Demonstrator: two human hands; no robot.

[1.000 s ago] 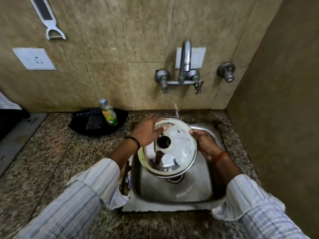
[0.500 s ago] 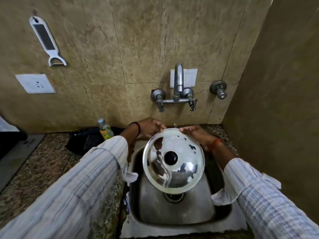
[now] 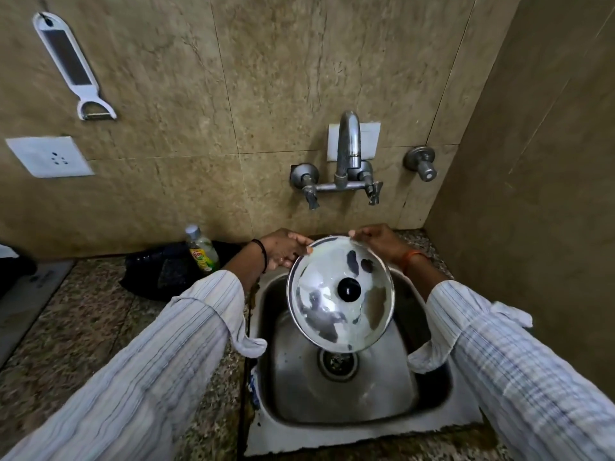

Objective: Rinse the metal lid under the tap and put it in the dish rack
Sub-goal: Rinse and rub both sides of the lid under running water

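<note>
Below both hands the sink (image 3: 429, 404) waits to catch drips from the metal lid (image 3: 336, 314), tilted knob-side up. The left hand (image 3: 283, 249) and right hand (image 3: 377, 242) each pinch its far rim, probably letting it drain; beyond them stands the tap (image 3: 348, 141), no stream visible

The only print sits on the yellow label of the bottle (image 3: 201, 249) by the wall, left of the sink: a short red word that looks like "Vim", too blurred to be sure of. The smaller print under it cannot be made out. No other writing, numbers or signs can be read.
</note>
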